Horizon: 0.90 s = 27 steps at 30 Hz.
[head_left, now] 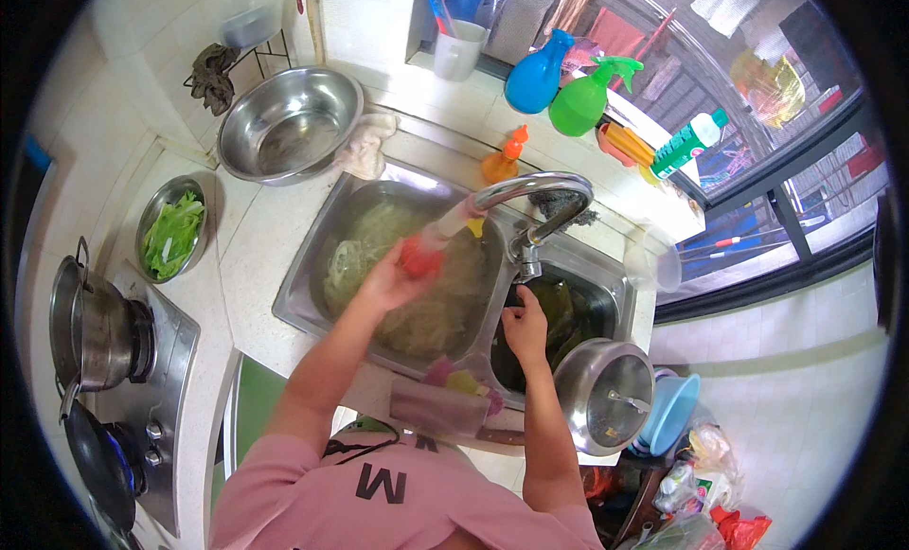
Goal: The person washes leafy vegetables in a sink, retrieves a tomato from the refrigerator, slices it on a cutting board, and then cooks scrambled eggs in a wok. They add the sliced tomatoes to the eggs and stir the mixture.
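Note:
My left hand [389, 284] is at the red nozzle [422, 257] on the end of the chrome faucet [532, 184], over the left basin of a steel double sink [302, 305]. Its fingers are around the nozzle's near side. Cloudy water fills that basin, with pale, translucent stuff [348, 266] in it that I cannot identify. My right hand [525, 326] is just below the faucet's lever base, over the right basin, fingers partly bent and nothing visible in them. Dark green leafy-looking stuff [557, 301] lies in the right basin, partly hidden.
A steel bowl [291, 127] and a smaller bowl of green leaves [170, 234] stand at left, near a pot [103, 337] and wok [96, 458] on the stove. Spray bottles [579, 106] line the sill. A lidded steel pot [603, 397] overlaps the sink's right front.

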Each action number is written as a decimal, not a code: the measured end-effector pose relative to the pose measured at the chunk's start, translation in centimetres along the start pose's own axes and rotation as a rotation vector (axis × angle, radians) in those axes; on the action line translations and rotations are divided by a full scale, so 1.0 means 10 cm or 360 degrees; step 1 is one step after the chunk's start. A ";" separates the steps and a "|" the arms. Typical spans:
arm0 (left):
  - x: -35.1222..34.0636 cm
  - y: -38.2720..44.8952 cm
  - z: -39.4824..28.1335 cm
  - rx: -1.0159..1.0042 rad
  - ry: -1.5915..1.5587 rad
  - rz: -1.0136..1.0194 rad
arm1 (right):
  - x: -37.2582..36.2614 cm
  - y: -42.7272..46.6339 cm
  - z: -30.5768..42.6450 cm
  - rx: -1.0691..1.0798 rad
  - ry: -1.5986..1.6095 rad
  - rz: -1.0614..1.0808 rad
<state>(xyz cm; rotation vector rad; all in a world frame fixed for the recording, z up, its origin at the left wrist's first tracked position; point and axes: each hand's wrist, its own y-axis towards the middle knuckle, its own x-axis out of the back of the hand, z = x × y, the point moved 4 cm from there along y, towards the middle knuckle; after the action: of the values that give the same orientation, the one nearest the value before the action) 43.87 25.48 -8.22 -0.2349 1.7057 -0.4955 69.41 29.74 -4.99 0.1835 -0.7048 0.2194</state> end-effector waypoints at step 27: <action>0.08 -0.64 -0.35 -0.1096 0.3240 -0.0327 | 0.57 -1.85 0.31 -0.0054 -0.0154 0.0042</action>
<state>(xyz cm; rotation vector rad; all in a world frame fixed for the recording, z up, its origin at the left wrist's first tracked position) 39.56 20.11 -5.64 -0.4483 3.8717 -0.1272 76.52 11.95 -0.62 0.1533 -0.8069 0.2250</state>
